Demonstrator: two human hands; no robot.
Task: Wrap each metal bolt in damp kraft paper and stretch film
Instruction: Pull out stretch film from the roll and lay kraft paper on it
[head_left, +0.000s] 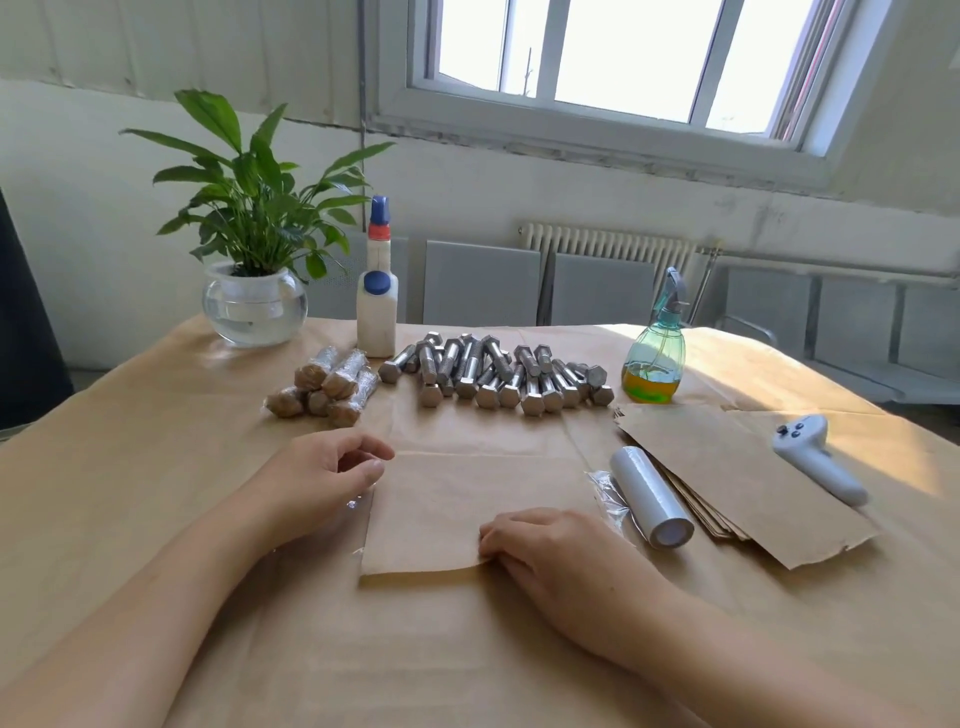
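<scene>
Right hand (550, 545) fingers lie nearly flat, pressing the lower edge of the kraft sheet (441, 509) at frame centre. Left hand (322, 478), loosely curled, touches its left edge, holding nothing. Bare bolts (493, 374) lie above centre.

Shiny metal bolts (493, 371) — matt kraft paper sheet (467, 509)

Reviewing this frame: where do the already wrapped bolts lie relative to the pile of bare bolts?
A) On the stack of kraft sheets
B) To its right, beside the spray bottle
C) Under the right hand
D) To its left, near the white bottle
D: the wrapped bolts lie left of the bare bolts, in front of the white bottle.
</scene>
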